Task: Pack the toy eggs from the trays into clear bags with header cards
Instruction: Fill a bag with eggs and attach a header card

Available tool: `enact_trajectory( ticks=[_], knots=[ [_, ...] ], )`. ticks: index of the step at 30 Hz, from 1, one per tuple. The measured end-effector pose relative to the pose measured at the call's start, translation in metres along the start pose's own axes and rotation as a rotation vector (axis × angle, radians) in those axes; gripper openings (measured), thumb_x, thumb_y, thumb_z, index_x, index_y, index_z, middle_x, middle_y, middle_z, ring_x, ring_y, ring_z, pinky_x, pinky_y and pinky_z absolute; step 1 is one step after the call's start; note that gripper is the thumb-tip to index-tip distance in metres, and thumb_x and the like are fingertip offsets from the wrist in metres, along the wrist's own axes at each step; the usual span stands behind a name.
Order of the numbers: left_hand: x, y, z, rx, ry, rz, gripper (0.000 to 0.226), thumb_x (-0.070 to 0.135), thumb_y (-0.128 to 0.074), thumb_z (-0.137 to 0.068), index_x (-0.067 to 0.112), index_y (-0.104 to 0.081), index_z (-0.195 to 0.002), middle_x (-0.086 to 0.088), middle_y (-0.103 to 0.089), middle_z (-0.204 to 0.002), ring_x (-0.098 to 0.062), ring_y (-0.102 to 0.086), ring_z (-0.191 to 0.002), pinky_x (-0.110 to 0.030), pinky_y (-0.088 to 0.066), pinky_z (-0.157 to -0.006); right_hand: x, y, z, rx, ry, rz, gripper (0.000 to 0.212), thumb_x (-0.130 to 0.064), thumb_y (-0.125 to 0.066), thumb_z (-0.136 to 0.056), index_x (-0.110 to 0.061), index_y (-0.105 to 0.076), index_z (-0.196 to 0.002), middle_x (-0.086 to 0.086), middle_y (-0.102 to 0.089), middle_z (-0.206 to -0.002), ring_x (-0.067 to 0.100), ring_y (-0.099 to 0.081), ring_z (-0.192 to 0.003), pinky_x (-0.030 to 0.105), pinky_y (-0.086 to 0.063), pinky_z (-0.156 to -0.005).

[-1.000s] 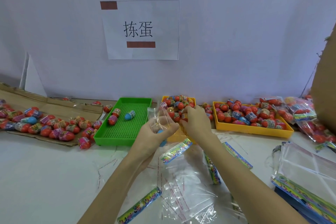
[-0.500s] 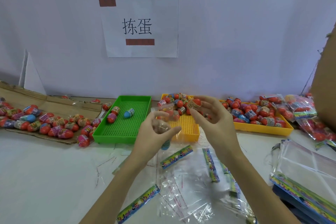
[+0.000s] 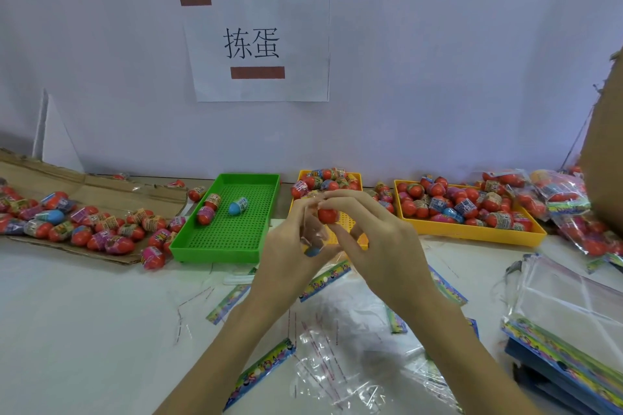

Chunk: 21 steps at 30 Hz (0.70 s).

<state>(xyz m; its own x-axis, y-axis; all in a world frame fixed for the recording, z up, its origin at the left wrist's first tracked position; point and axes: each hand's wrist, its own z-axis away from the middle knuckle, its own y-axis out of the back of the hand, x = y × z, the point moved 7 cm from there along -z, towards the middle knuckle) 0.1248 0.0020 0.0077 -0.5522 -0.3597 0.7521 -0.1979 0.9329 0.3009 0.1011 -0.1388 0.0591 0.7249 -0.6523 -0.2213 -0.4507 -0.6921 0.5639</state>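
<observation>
While the right hand pinches a red toy egg at its fingertips, the left hand grips a clear bag, apparently at its mouth; a blue egg sits inside. Both hands are raised before the small yellow tray, between the green tray and the large yellow tray.

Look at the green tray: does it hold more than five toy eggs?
No, the green tray holds only three toy eggs.

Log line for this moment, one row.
left hand: holds bag | right hand: pinches red egg at bag mouth | blue egg: in bag
</observation>
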Motion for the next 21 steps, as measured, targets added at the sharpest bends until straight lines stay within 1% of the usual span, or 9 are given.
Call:
enact_trajectory(
  ticks=[2, 3, 6, 9, 12, 15, 16, 19, 21],
  knots=[
    [-0.002, 0.003, 0.001, 0.019, 0.002, 0.022, 0.064, 0.021, -0.090, -0.081, 0.031, -0.055, -0.133, 0.010, -0.067, -0.091, -0.013, -0.068, -0.077, -0.019, -0.056, -0.069, 0.005, -0.002, 0.001, 0.002, 0.001, 0.023, 0.022, -0.017, -0.071, -0.096, -0.020, -0.072, -0.118, -0.010, -0.064, -0.125, 0.001, -0.052, -0.066, 0.026, -0.055, -0.059],
    [-0.002, 0.004, 0.001, 0.030, -0.007, 0.023, 0.063, 0.023, -0.090, -0.081, 0.032, -0.055, -0.133, 0.011, -0.068, -0.094, -0.013, -0.070, -0.079, -0.019, -0.057, -0.071, 0.008, -0.002, 0.002, -0.007, -0.004, 0.022, 0.023, -0.017, -0.071, -0.096, -0.019, -0.072, -0.119, -0.007, -0.064, -0.124, 0.000, -0.050, -0.067, 0.027, -0.056, -0.060],
    [0.002, 0.004, 0.000, 0.028, -0.039, -0.020, 0.061, 0.023, -0.090, -0.081, 0.030, -0.057, -0.132, 0.017, -0.069, -0.100, -0.008, -0.073, -0.084, -0.014, -0.055, -0.073, 0.014, -0.005, 0.003, -0.042, -0.037, -0.012, 0.027, -0.017, -0.071, -0.096, -0.017, -0.072, -0.123, -0.003, -0.064, -0.121, 0.001, -0.049, -0.067, 0.029, -0.057, -0.063],
    [0.003, 0.001, 0.000, -0.006, -0.042, -0.043, 0.059, 0.022, -0.090, -0.082, 0.027, -0.059, -0.132, 0.025, -0.069, -0.104, -0.002, -0.073, -0.088, -0.011, -0.054, -0.075, 0.016, -0.003, 0.003, -0.025, -0.074, -0.084, 0.027, -0.019, -0.070, -0.097, -0.022, -0.071, -0.123, -0.006, -0.062, -0.118, 0.005, -0.053, -0.062, 0.028, -0.054, -0.063],
    [0.005, 0.002, 0.001, 0.006, -0.052, -0.023, 0.055, 0.021, -0.089, -0.084, 0.026, -0.061, -0.130, 0.021, -0.072, -0.106, -0.001, -0.074, -0.090, -0.011, -0.054, -0.078, 0.019, -0.005, 0.003, -0.069, -0.092, -0.087, 0.026, -0.021, -0.068, -0.099, -0.028, -0.070, -0.124, -0.010, -0.060, -0.118, 0.007, -0.054, -0.060, 0.027, -0.053, -0.063],
    [0.003, 0.005, 0.000, 0.029, -0.025, 0.029, 0.051, 0.024, -0.087, -0.084, 0.024, -0.063, -0.130, 0.012, -0.075, -0.107, -0.004, -0.075, -0.094, -0.017, -0.057, -0.083, 0.021, -0.011, 0.006, -0.148, -0.112, -0.059, 0.029, -0.022, -0.066, -0.099, -0.028, -0.069, -0.128, -0.010, -0.061, -0.122, 0.005, -0.053, -0.059, 0.031, -0.056, -0.067],
    [0.004, 0.005, 0.000, 0.037, -0.024, 0.029, 0.051, 0.024, -0.087, -0.084, 0.026, -0.063, -0.129, 0.011, -0.075, -0.107, -0.004, -0.075, -0.094, -0.015, -0.056, -0.084, 0.022, -0.013, 0.007, -0.164, -0.120, -0.055, 0.031, -0.022, -0.066, -0.099, -0.027, -0.068, -0.129, -0.009, -0.061, -0.123, 0.004, -0.053, -0.060, 0.031, -0.057, -0.068],
    [0.005, 0.006, 0.000, 0.031, -0.051, -0.009, 0.053, 0.019, -0.087, -0.084, 0.026, -0.062, -0.130, 0.014, -0.073, -0.105, -0.002, -0.074, -0.095, -0.010, -0.053, -0.083, 0.021, -0.017, 0.007, -0.196, -0.130, -0.032, 0.033, -0.021, -0.066, -0.099, -0.025, -0.067, -0.132, -0.009, -0.062, -0.124, 0.001, -0.051, -0.068, 0.032, -0.058, -0.070],
    [0.004, 0.004, 0.001, 0.016, -0.062, -0.027, 0.050, 0.017, -0.087, -0.085, 0.022, -0.063, -0.129, 0.021, -0.072, -0.104, 0.000, -0.072, -0.097, -0.011, -0.054, -0.083, 0.021, -0.019, 0.007, -0.225, -0.137, -0.023, 0.033, -0.020, -0.066, -0.099, -0.025, -0.067, -0.132, -0.009, -0.062, -0.124, -0.002, -0.048, -0.069, 0.028, -0.056, -0.071]
  ],
)
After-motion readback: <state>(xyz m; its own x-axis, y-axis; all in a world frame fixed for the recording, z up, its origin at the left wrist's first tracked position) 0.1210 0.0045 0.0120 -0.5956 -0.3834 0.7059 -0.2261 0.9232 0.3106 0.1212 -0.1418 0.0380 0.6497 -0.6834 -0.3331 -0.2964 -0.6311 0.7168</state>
